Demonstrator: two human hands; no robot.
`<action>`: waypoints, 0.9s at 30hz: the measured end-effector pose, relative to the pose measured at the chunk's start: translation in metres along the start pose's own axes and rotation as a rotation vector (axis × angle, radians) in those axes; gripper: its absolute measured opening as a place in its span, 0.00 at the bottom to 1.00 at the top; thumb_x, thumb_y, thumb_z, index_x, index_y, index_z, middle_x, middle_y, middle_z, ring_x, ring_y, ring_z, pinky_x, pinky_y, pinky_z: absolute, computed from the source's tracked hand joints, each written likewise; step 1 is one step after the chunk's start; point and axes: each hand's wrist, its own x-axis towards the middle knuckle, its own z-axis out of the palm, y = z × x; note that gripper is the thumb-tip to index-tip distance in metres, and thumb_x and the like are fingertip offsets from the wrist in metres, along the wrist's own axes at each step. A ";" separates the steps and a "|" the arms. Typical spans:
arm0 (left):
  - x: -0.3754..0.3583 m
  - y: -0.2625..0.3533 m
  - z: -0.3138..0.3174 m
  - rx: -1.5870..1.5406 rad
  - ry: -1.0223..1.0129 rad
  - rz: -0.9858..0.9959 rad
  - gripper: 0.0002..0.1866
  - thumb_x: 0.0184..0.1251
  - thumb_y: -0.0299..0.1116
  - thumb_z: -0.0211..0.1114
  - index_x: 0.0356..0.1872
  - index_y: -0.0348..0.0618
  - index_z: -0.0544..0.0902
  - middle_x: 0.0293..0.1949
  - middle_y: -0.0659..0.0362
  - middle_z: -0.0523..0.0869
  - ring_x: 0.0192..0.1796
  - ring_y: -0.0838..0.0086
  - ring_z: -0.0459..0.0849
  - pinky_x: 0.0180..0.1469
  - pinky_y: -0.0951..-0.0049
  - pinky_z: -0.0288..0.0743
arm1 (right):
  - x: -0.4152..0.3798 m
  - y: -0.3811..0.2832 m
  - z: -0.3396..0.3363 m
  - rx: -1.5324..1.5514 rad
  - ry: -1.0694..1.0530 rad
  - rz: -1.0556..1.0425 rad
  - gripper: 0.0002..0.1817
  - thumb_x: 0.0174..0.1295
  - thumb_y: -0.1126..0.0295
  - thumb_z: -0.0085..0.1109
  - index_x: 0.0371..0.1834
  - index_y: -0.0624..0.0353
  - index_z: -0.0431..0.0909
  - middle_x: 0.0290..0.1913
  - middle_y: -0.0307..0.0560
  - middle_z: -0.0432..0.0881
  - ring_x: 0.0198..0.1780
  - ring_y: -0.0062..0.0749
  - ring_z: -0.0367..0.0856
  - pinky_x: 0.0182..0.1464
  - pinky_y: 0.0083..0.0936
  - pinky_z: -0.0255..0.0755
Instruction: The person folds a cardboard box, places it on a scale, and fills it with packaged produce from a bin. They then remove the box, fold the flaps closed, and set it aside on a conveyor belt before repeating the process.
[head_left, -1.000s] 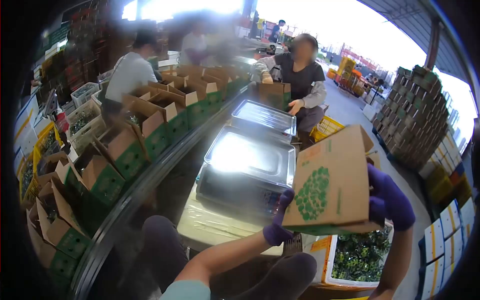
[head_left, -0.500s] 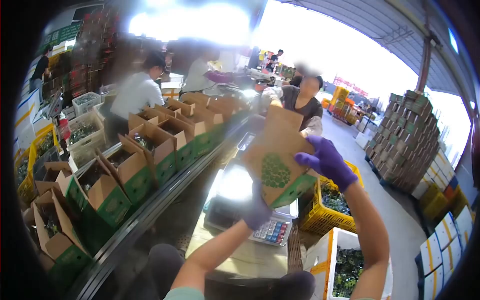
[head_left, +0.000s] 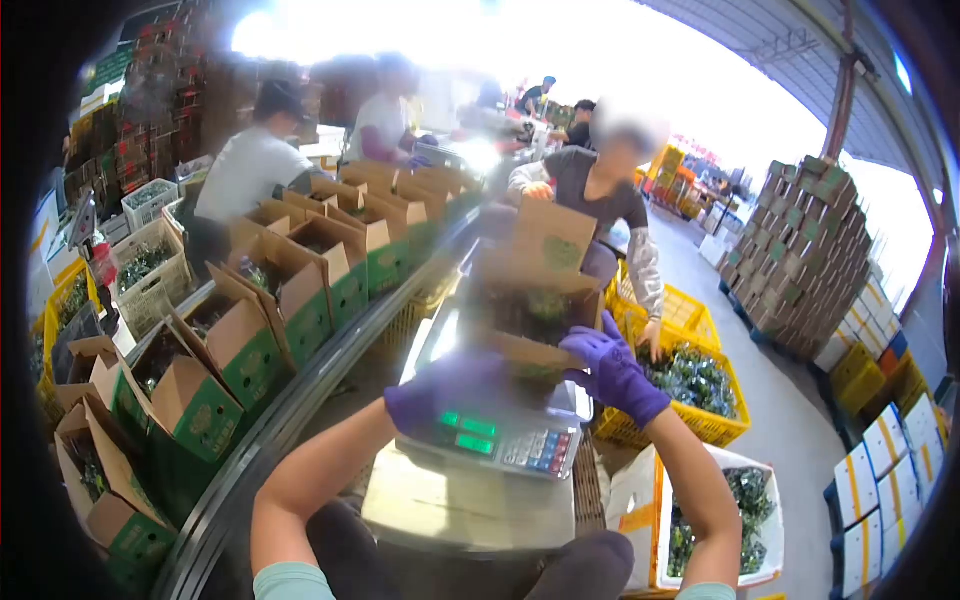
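An open cardboard box with dark contents stands over a weighing scale with green lit digits and a keypad. My right hand, in a purple glove, is at the box's right side, its fingers bent against the cardboard. Left of the box is my left hand, also gloved in purple and blurred, its fingers smeared by motion. A co-worker across from me has one hand at the raised flap and the other in a yellow crate of dark wrapped items.
Green and brown open boxes line a metal rail on the left. A white foam box with wrapped greens sits at lower right. Stacked cartons stand on a pallet further right. Other people work behind the boxes.
The box has come down from a tilted, raised position to over the scale, and its inside now shows. My left hand has moved left. The co-worker's one hand has gone down to the yellow crate.
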 end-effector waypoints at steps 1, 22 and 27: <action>-0.005 -0.004 -0.007 0.134 0.026 0.052 0.23 0.70 0.41 0.62 0.61 0.43 0.72 0.51 0.58 0.82 0.50 0.68 0.83 0.53 0.64 0.78 | -0.001 -0.007 -0.004 -0.016 0.013 0.002 0.27 0.48 0.65 0.71 0.54 0.51 0.73 0.54 0.44 0.79 0.63 0.42 0.74 0.74 0.54 0.47; -0.031 -0.019 -0.072 -0.059 0.537 0.287 0.11 0.73 0.31 0.53 0.45 0.35 0.81 0.38 0.58 0.84 0.37 0.73 0.83 0.43 0.72 0.78 | -0.662 0.080 0.081 -0.121 -0.203 1.373 0.23 0.62 0.59 0.62 0.50 0.69 0.75 0.44 0.57 0.81 0.44 0.43 0.77 0.48 0.38 0.71; -0.012 -0.046 -0.108 0.681 0.512 0.430 0.19 0.72 0.42 0.53 0.53 0.38 0.78 0.45 0.54 0.85 0.45 0.67 0.85 0.51 0.66 0.79 | -0.673 0.005 0.140 0.385 -0.828 1.721 0.34 0.52 0.44 0.64 0.48 0.68 0.80 0.48 0.66 0.83 0.50 0.58 0.81 0.51 0.43 0.74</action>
